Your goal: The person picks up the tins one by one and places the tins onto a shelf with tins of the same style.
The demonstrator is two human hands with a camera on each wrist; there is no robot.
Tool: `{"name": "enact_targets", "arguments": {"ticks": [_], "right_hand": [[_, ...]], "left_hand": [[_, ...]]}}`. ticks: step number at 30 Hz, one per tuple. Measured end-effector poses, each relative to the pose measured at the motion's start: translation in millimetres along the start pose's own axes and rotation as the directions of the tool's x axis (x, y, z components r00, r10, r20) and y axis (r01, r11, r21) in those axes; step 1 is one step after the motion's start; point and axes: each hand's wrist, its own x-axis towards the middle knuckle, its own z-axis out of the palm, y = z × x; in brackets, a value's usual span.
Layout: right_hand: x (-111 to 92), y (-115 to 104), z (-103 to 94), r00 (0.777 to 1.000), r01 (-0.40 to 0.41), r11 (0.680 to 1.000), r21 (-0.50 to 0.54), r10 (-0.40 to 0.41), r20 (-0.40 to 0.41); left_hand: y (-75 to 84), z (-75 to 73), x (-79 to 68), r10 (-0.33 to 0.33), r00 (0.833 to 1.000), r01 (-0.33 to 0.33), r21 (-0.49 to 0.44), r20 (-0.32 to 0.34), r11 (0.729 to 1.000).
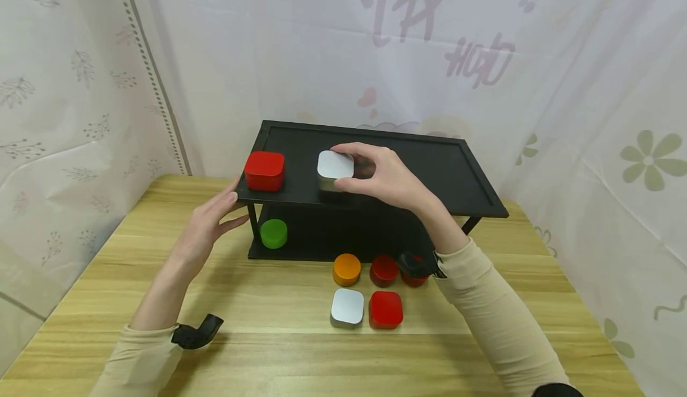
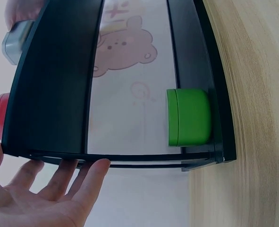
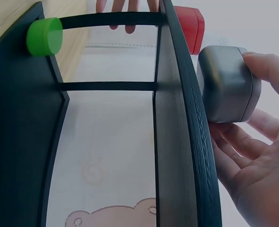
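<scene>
My right hand (image 1: 383, 173) pinches a square tin with a white lid and silver sides (image 1: 335, 167) between thumb and fingers, at the front of the black shelf's (image 1: 408, 152) upper board. In the right wrist view the tin (image 3: 224, 82) sits against that board. My left hand (image 1: 206, 221) touches the shelf's left end. Its fingers (image 2: 89, 184) lie fairly straight along the side frame, with the thumb near the top corner. Left of the silver tin, a red square tin (image 1: 265, 171) stands on the upper board. Below, a green round tin (image 1: 274, 233) stands on the lower board's left end.
On the wooden table (image 1: 257, 349) before the shelf are an orange round tin (image 1: 346, 269), a dark red round tin (image 1: 383, 270), another red one partly behind the right wrist strap (image 1: 421, 264), a white-lidded square tin (image 1: 347, 307) and a red square tin (image 1: 386, 310). A patterned curtain hangs behind.
</scene>
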Motion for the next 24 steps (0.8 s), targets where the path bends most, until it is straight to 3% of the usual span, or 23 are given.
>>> {"name": "enact_targets", "arguments": {"ticks": [24], "right_hand": [[16, 6, 11.3, 1.0, -0.011, 0.998, 0.055, 0.01, 0.021]], "left_hand": [[0.9, 0.2, 0.6, -0.001, 1.0, 0.001, -0.011, 0.001, 1.0]]}}
